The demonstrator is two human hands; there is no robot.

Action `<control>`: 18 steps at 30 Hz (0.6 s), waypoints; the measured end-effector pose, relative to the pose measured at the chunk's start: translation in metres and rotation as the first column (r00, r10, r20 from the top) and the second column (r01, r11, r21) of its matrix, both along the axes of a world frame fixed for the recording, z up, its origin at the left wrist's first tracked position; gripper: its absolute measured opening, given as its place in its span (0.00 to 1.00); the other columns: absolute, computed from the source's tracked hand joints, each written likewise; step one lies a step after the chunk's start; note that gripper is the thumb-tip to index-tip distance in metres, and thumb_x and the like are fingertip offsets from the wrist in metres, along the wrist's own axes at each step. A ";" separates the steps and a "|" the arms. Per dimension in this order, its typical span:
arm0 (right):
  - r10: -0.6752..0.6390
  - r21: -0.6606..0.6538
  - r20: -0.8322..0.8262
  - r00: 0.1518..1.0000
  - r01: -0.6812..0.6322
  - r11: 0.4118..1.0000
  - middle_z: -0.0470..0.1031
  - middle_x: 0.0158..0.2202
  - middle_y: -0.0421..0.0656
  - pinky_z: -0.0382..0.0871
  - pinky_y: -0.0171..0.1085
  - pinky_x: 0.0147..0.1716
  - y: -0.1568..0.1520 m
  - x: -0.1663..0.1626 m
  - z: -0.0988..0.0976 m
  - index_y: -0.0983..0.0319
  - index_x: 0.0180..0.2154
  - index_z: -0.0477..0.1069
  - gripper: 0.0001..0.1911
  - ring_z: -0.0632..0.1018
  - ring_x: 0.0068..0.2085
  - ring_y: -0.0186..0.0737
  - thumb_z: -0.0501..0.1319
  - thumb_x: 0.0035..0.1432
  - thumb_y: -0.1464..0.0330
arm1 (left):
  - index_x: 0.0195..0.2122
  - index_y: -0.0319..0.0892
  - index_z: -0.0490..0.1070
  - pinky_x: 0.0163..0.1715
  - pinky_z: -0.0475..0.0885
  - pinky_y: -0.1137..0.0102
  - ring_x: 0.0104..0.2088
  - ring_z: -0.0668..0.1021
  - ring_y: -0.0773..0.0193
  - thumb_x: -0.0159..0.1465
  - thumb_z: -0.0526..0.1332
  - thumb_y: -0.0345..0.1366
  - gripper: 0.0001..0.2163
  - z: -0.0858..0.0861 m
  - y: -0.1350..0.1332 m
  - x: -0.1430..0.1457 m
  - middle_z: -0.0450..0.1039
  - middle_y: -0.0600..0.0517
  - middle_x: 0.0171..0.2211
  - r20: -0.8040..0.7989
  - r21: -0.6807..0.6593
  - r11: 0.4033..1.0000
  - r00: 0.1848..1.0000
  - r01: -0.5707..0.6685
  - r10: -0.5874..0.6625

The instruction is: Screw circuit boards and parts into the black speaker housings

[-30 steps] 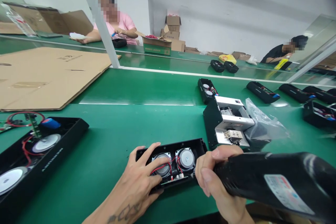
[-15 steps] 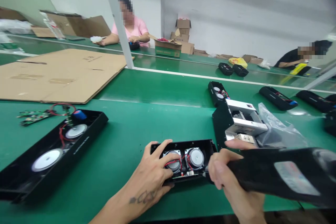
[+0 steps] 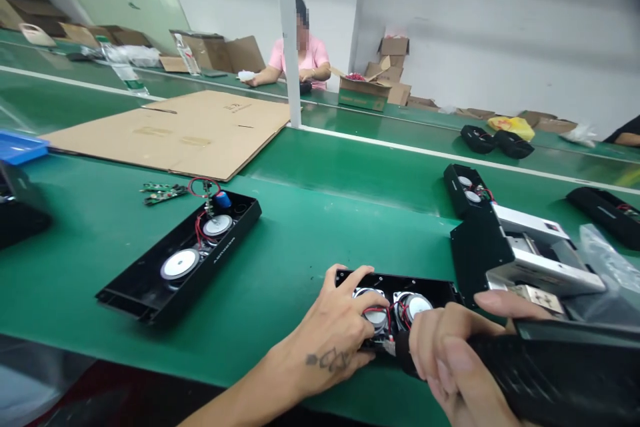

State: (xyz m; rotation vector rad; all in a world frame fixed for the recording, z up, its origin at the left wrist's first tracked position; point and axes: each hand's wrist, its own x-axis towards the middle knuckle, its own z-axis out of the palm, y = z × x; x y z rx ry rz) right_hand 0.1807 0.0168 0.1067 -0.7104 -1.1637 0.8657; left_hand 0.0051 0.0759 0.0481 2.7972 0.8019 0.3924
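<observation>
A black speaker housing (image 3: 435, 283) lies open side up on the bench, two white-backed round speakers (image 3: 417, 307) and red wires inside. My left hand (image 3: 340, 327) grips its left end, fingers over the rim and near the left speaker. In my right hand (image 3: 450, 347) is a black electric screwdriver (image 3: 560, 367), lying nearly level. Its nose points left, at the housing's front edge close to my left fingers; whether the tip touches cannot be seen. My right hand hides the housing's lower right part.
Left of my hands sits a longer open speaker housing (image 3: 233, 243), with small circuit boards (image 3: 163, 192) behind it. A white-and-black machine (image 3: 540, 240) and a clear plastic bag (image 3: 610, 260) stand on the right. Flattened cardboard (image 3: 200, 140) lies behind; a person (image 3: 317, 57) sits across.
The view has swung left, so the scene sits further right. My right hand has brought the screwdriver's nose from the housing's right end to its front middle. My left hand keeps its grip.
</observation>
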 end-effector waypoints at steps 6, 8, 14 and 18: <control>0.032 -0.030 0.026 0.999 -0.031 0.999 0.72 0.23 0.30 0.67 0.36 0.23 0.000 0.003 -0.001 0.47 0.61 0.64 0.21 0.72 0.20 0.32 0.64 0.72 0.70 | 0.40 0.49 0.82 0.64 0.58 0.38 0.72 0.63 0.38 0.69 0.72 0.47 0.09 0.005 0.002 0.000 0.77 0.57 0.63 -0.003 -0.028 1.000 1.000 -0.004 0.003; 0.032 -0.038 0.024 0.999 -0.031 0.999 0.73 0.23 0.30 0.68 0.36 0.23 0.001 0.003 -0.003 0.47 0.60 0.64 0.21 0.73 0.21 0.32 0.64 0.72 0.70 | 0.40 0.49 0.82 0.63 0.59 0.38 0.72 0.64 0.38 0.69 0.72 0.47 0.09 0.004 0.002 0.000 0.78 0.57 0.63 0.004 -0.029 1.000 1.000 -0.002 0.002; -0.009 -0.026 0.116 0.993 0.012 1.000 0.73 0.24 0.29 0.69 0.35 0.23 0.005 -0.004 -0.008 0.48 0.59 0.64 0.21 0.73 0.21 0.32 0.64 0.71 0.72 | 0.44 0.50 0.83 0.63 0.59 0.38 0.73 0.62 0.37 0.70 0.71 0.46 0.08 0.000 0.001 0.000 0.78 0.52 0.62 0.035 -0.030 1.000 0.999 -0.007 0.008; -0.020 0.007 0.146 0.989 0.020 1.000 0.73 0.24 0.30 0.69 0.36 0.23 0.002 -0.006 -0.004 0.48 0.60 0.65 0.21 0.72 0.21 0.32 0.64 0.71 0.73 | 0.42 0.49 0.83 0.62 0.60 0.38 0.72 0.63 0.37 0.69 0.72 0.46 0.08 0.001 0.001 0.001 0.78 0.52 0.62 0.037 -0.040 0.999 0.999 -0.001 0.002</control>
